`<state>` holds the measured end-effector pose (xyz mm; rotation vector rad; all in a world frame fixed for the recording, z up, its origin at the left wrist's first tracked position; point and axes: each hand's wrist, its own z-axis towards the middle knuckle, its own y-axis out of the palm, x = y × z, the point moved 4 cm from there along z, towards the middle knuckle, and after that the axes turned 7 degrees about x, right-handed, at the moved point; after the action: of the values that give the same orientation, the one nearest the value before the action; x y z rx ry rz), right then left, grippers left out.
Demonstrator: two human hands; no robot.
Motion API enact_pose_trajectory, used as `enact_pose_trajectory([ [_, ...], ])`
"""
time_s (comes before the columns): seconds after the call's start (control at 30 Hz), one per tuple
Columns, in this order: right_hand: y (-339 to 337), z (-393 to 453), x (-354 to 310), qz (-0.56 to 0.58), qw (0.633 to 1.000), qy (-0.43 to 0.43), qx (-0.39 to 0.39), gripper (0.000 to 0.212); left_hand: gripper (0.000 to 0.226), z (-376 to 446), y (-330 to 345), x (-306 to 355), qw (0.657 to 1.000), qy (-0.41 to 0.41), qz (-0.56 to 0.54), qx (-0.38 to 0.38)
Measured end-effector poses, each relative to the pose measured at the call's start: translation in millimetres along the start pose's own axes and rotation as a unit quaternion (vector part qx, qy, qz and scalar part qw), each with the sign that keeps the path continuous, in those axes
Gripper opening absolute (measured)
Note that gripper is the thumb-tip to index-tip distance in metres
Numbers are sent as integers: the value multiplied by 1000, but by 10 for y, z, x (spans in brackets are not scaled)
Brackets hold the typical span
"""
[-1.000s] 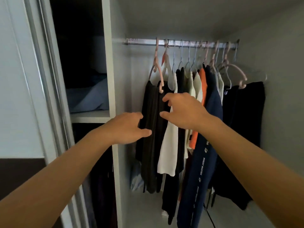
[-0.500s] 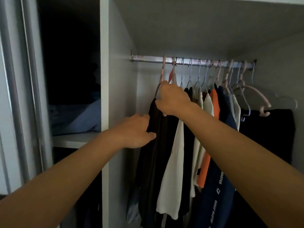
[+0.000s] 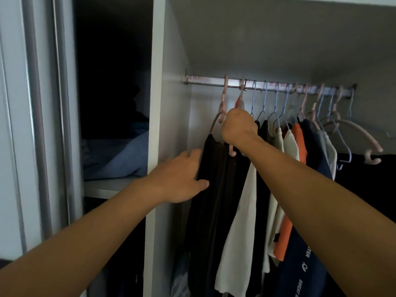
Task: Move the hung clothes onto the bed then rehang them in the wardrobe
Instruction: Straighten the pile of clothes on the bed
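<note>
A metal rail (image 3: 216, 81) crosses the wardrobe, and several hangers hook over it. At the far left hangs a black garment (image 3: 216, 189) on a pink hanger (image 3: 224, 97). My right hand (image 3: 237, 129) grips this pink hanger just under its hook. My left hand (image 3: 180, 181) holds the black garment's left edge, thumb in front of the cloth and fingers behind it. To the right hang a white garment (image 3: 240, 232), cream tops (image 3: 289, 144), an orange top (image 3: 299, 140) and a navy top with white lettering (image 3: 300, 264).
A white upright panel (image 3: 156, 129) stands just left of the hanging clothes. Beyond it a shelf (image 3: 107, 185) carries folded blue fabric (image 3: 120, 157). A sliding door frame (image 3: 36, 125) is at far left. An empty pink hanger (image 3: 364, 138) and dark clothes (image 3: 368, 185) hang at right.
My right hand rose from the white and black clothes to the pink hanger's neck and closed on it. My left hand reached forward onto the black garment's edge. The view moved closer.
</note>
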<state>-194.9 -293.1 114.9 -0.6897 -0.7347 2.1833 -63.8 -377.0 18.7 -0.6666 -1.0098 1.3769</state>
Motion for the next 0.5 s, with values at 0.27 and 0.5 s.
enact_pose_trajectory([
  [0.27,-179,89,-62,53,998,-8,29,14,88,-13,-12,10,1000,6,4,26],
  [0.5,-310,12,44,79,994,-32,64,28,79,-12,-15,28,997,-9,-32,63],
])
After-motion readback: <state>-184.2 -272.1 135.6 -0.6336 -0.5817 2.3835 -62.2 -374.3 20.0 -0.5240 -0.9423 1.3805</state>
